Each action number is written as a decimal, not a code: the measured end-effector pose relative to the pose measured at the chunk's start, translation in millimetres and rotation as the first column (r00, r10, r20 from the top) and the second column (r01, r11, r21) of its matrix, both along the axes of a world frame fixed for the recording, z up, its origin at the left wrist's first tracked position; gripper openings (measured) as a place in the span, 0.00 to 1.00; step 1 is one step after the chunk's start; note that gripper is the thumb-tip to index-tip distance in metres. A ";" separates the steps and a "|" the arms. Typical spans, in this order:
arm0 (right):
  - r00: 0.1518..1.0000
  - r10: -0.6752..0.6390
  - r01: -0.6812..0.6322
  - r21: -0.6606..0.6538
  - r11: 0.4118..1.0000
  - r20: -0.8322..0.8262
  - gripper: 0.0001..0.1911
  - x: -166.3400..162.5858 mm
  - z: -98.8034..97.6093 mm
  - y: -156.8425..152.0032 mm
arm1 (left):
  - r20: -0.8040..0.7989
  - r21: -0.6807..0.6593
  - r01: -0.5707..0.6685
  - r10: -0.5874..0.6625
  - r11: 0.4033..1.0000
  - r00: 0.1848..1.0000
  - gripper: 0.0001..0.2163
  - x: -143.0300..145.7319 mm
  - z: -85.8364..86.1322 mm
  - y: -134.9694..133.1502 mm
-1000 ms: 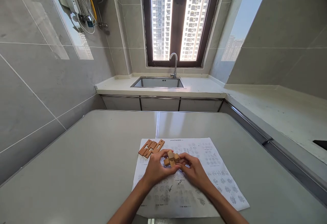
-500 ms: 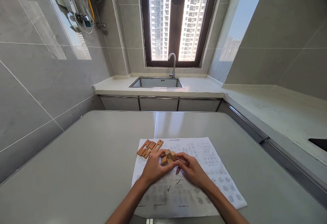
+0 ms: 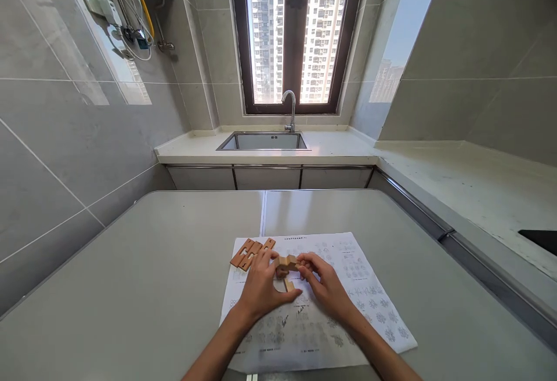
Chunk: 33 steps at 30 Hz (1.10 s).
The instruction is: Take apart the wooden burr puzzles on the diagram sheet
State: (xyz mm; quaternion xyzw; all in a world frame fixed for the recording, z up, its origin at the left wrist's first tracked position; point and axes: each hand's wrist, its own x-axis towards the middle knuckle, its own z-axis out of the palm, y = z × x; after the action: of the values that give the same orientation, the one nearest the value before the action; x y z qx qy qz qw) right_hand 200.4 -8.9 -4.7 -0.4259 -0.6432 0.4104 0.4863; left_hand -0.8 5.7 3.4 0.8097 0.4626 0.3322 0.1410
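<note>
You held the wooden puzzle cluster (image 3: 286, 265) in the grip of both your left hand (image 3: 260, 287) and right hand (image 3: 325, 286), best kept low over the instruction sheet (image 3: 348, 288), fingertips steadying each notched piece.

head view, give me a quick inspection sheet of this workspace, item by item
surface: grey table, a seam down its middle, with a white printed diagram sheet lying flat on it.
job's things: small cluster of notched light-brown wooden puzzle pieces held over the sheet.
clutter: three spare notched wooden pieces side by side at the sheet's far left corner.
hands: left hand and right hand both grip the cluster with their fingertips.
cables: hoses and an orange cord below a wall unit, upper left.
surroundings: steel sink with a curved tap under a window; tiled walls; pale counter at right.
</note>
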 end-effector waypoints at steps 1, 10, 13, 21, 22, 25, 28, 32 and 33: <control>0.999 -0.029 0.028 -0.017 0.999 -0.024 0.18 0.5 -1.3 1.1 | -0.015 0.024 -0.011 0.011 1.000 1.000 0.21 -1.4 -1.5 1.1; 0.952 -0.197 0.149 -0.205 0.967 -0.236 0.29 6.9 -13.9 16.8 | -0.045 0.082 0.018 -0.015 0.996 0.999 0.25 -6.2 -6.2 5.5; 0.947 -0.192 0.131 -0.236 0.963 -0.257 0.30 5.7 -12.7 16.7 | -0.009 0.072 0.029 -0.028 0.997 1.000 0.21 -5.1 -4.5 5.2; 0.969 -0.029 -0.036 -0.257 0.966 -0.244 0.31 0.9 -8.3 11.4 | 0.140 0.010 0.079 -0.080 0.997 0.987 0.09 2.2 6.9 0.7; 0.970 -0.024 -0.041 -0.257 0.966 -0.243 0.31 0.2 -7.7 11.1 | 0.162 -0.011 0.087 -0.084 0.996 0.983 0.10 3.0 8.1 0.0; 0.968 -0.036 -0.024 -0.237 0.971 -0.247 0.30 -2.2 -5.9 10.1 | 0.228 -0.069 0.084 -0.067 0.994 0.971 0.12 4.8 10.4 -1.1; 0.966 -0.017 -0.040 -0.215 0.976 -0.257 0.28 -3.7 -6.4 9.3 | 0.259 -0.098 0.078 -0.051 0.992 0.965 0.13 5.2 10.4 -1.1; 0.968 0.057 -0.111 -0.213 0.971 -0.244 0.26 -3.3 -10.1 9.3 | 0.249 -0.101 0.103 -0.075 0.990 0.966 0.11 4.8 9.2 -0.6; 0.970 0.067 -0.119 -0.216 0.969 -0.236 0.26 -3.1 -10.7 9.4 | 0.247 -0.102 0.108 -0.080 0.989 0.966 0.11 4.7 9.4 -0.7</control>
State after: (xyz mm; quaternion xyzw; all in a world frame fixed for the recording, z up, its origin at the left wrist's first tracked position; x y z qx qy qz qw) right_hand 197.3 0.5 -15.4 -0.3986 -0.5513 0.5500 0.4844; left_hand 3.9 5.0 12.8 0.7749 0.4212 0.3943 0.2583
